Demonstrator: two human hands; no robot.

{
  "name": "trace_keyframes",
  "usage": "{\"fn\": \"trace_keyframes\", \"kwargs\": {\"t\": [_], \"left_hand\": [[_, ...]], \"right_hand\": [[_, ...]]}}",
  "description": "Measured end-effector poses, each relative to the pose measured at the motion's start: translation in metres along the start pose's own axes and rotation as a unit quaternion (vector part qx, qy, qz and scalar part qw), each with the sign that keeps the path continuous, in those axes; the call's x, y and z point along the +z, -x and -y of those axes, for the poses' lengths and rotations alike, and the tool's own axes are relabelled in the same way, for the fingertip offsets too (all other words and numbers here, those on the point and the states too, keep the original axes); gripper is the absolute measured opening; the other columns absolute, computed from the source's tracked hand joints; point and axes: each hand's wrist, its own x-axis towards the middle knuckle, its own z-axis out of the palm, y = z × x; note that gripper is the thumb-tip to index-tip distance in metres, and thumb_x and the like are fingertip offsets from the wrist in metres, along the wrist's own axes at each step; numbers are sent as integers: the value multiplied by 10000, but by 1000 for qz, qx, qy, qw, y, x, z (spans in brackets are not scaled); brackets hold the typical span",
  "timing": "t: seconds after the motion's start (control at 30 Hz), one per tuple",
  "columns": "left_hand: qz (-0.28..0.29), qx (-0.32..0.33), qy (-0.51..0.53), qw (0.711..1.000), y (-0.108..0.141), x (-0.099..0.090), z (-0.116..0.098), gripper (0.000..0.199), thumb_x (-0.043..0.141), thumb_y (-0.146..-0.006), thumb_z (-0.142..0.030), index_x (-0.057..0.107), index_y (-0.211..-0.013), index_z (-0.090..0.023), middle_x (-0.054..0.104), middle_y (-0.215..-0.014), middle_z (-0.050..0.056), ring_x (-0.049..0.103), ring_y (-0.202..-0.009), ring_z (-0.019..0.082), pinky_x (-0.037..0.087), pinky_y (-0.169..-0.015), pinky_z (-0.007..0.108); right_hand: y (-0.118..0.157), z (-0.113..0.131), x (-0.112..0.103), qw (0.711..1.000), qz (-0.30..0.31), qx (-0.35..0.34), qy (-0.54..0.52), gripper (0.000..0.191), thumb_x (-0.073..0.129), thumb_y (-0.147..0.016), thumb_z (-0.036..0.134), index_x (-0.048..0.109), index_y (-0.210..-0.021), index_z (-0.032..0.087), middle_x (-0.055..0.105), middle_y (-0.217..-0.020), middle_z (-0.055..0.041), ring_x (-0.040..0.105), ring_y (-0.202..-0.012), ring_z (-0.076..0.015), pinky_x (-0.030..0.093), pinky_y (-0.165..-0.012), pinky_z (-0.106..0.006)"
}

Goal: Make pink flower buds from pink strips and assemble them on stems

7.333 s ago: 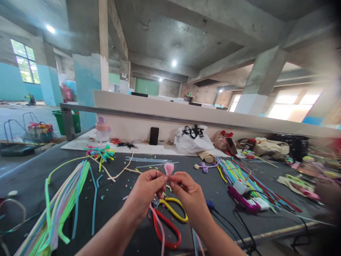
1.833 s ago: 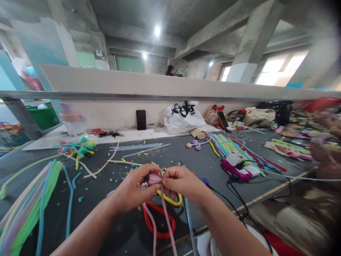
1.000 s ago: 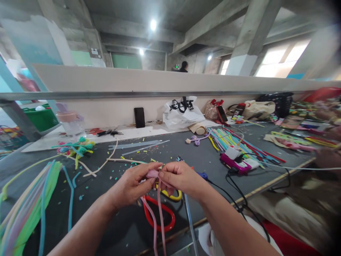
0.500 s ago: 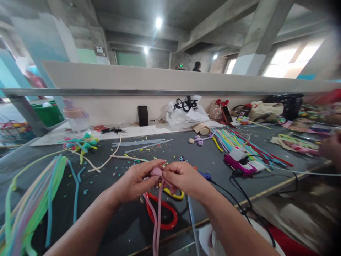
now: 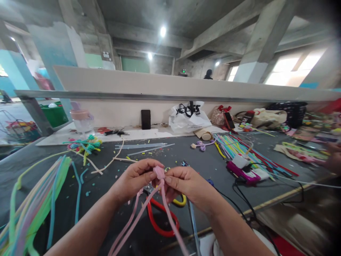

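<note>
Both hands meet over the middle of the dark table. Between thumb and fingers, my left hand [image 5: 135, 179] pinches a folded bunch of pink pipe cleaners [image 5: 159, 172]. My right hand [image 5: 183, 181] is closed on the same bunch from the other side, its fingertips partly hidden. Long pink tails hang from the bunch toward the table's front edge. Beneath the hands lie scissors with a red handle loop [image 5: 170, 233] and a yellow handle part [image 5: 180, 202], their blades mostly covered.
Pastel pipe cleaners [image 5: 48, 199] lie in a bundle at left, near a colourful tangle [image 5: 89, 144]. Further right are more stems [image 5: 226, 144] and a purple power strip [image 5: 242, 174] with cables. A phone [image 5: 145, 119], a lidded cup [image 5: 81, 119] and a white bag [image 5: 189, 117] stand behind.
The pink bunch now stands more upright between my fingers, and more of it shows. Its tails have spread apart, one swinging right, others left. The view has shifted slightly.
</note>
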Motion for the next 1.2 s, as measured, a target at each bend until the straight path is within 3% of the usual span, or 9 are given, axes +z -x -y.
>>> {"fn": "trace_keyframes", "kwargs": {"t": [0.33,0.53,0.6,0.7,0.8,0.93,1.2], "left_hand": [[16,22,-69,997,1,-2,-7,186,604,-797,-268,644,-943,-160,643,-796,26,574,-677,119,480,-638,225],[-37,124,-231,964,0,-3,-15,166,614,-784,-210,653,-942,-174,662,-920,60,600,-844,170,475,-763,270],[-25,132,-232,963,1,-3,-16,217,638,-764,-210,647,-979,-179,658,-940,64,596,-855,176,473,-780,281],[22,88,-140,986,4,-3,-18,318,638,-767,-252,611,-1076,-178,650,-972,72,602,-844,174,487,-760,282],[27,45,-73,996,4,-2,-20,277,571,-817,-316,630,-1037,-159,662,-915,71,609,-801,167,493,-709,268],[44,21,-51,998,3,1,-24,229,621,-779,-320,672,-914,-142,666,-837,56,607,-761,153,482,-685,248],[101,-103,45,988,3,-3,-21,146,696,-720,-259,679,-782,-128,681,-729,33,617,-662,118,469,-610,209]], "right_hand": [[-4,-5,0,1000,-11,-10,-16,350,716,-666,451,700,-751,112,655,-603,-24,598,-491,-98,497,-516,-217],[-10,-16,-6,998,-32,-4,-54,322,718,-680,428,654,-770,126,657,-643,-16,626,-595,-117,475,-601,-231],[-12,-19,-10,998,-31,-13,-62,303,738,-668,398,651,-774,129,662,-650,-16,613,-583,-110,456,-583,-219],[-12,-23,-14,997,-25,-7,-69,292,748,-657,388,657,-754,128,652,-635,-11,594,-552,-104,440,-553,-216],[-11,-24,-16,997,-19,4,-73,287,759,-642,389,662,-746,140,644,-642,-7,596,-564,-116,435,-546,-225],[-10,-23,-15,999,-8,-5,-41,289,753,-644,404,665,-700,135,624,-598,-2,555,-530,-101,410,-533,-220],[-6,-17,-14,997,33,-7,75,330,725,-652,453,695,-708,130,587,-563,9,494,-513,-90,386,-522,-214]]}}
